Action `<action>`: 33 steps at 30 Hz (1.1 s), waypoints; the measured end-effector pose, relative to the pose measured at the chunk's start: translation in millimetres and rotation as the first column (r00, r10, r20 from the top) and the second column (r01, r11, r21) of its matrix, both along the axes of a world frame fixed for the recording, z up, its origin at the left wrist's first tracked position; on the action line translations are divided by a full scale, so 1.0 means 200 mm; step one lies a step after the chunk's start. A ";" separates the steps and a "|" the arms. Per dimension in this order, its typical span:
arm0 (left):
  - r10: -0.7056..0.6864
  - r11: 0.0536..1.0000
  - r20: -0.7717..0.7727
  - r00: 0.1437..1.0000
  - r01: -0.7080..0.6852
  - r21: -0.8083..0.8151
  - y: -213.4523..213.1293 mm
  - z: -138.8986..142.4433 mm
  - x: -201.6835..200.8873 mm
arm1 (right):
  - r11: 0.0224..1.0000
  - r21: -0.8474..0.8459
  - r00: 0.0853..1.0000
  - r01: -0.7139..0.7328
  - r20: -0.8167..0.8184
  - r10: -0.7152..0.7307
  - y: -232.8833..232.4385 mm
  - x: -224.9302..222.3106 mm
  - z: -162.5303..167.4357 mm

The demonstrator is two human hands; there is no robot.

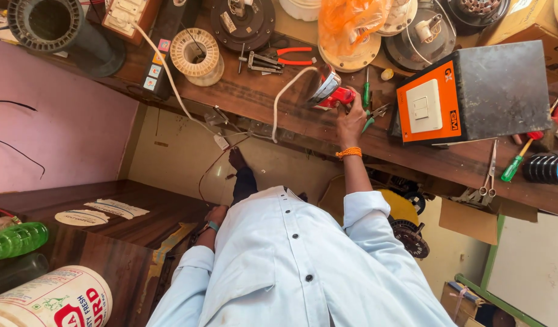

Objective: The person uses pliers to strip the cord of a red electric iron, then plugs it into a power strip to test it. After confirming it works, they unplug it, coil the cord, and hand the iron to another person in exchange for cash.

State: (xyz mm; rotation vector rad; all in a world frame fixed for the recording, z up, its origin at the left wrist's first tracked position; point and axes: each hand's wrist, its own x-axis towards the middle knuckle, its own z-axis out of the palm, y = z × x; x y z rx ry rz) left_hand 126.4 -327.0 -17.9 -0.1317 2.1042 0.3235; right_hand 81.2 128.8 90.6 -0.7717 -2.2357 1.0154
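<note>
My right hand [352, 118], with an orange thread at the wrist, reaches out to the wooden workbench [273, 100] and grips the red handle of a red and silver corded tool [328, 92]. The tool's white cord [282, 97] loops down over the bench edge. Beside this hand lie a green screwdriver [365, 94] and small green-handled pliers [376, 113]. My left hand [217, 214], with a teal band at the wrist, hangs low by my dark trouser leg [244, 181]. Its fingers are hidden. My pale blue shirt fills the lower middle.
An orange and black box with a white switch [473, 91] stands right of the hand. Red-handled pliers [294, 56], a white wire spool [197, 54], an orange bag [352, 21], scissors [490, 175] and round motor parts crowd the bench. A green bottle [15, 239] and white tub [49, 300] sit lower left.
</note>
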 end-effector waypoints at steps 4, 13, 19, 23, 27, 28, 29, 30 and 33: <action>0.136 0.991 0.031 0.990 -0.136 -0.014 0.00 0.01 -0.02 | 1.000 0.003 0.997 0.003 0.076 -0.003 0.03 0.01 -0.02; 0.167 0.986 -0.016 0.986 -0.166 0.012 0.00 -0.01 -0.01 | 0.997 0.045 0.975 0.059 0.210 -0.067 0.08 -0.03 -0.10; -0.061 0.994 -0.077 0.995 0.067 0.081 -0.02 0.08 0.00 | 1.000 0.025 0.999 -0.008 0.047 0.006 0.03 -0.03 -0.06; -0.122 0.987 -0.085 0.989 0.130 0.096 -0.01 0.11 -0.01 | 1.000 0.000 0.998 0.008 0.064 -0.008 0.02 -0.03 -0.04; -0.179 0.979 -0.100 0.979 0.187 0.081 0.00 0.12 -0.03 | 0.999 -0.025 0.993 0.034 0.113 -0.031 0.02 -0.03 -0.04; -0.177 0.980 -0.097 0.979 0.185 0.076 0.00 0.12 -0.03 | 0.999 -0.029 0.992 0.042 0.121 -0.038 0.02 -0.03 -0.04; -0.174 0.981 -0.093 0.980 0.181 0.071 0.00 0.13 -0.03 | 0.998 -0.033 0.991 0.049 0.130 -0.044 0.02 -0.03 -0.04; -0.170 0.982 -0.089 0.981 0.176 0.067 0.00 0.13 -0.03 | 0.998 -0.027 0.990 0.051 0.134 -0.047 0.02 -0.03 -0.04; -0.158 0.985 -0.069 0.985 0.162 0.059 0.01 0.12 -0.05 | 0.998 -0.011 0.988 0.054 0.146 -0.052 0.02 -0.04 -0.04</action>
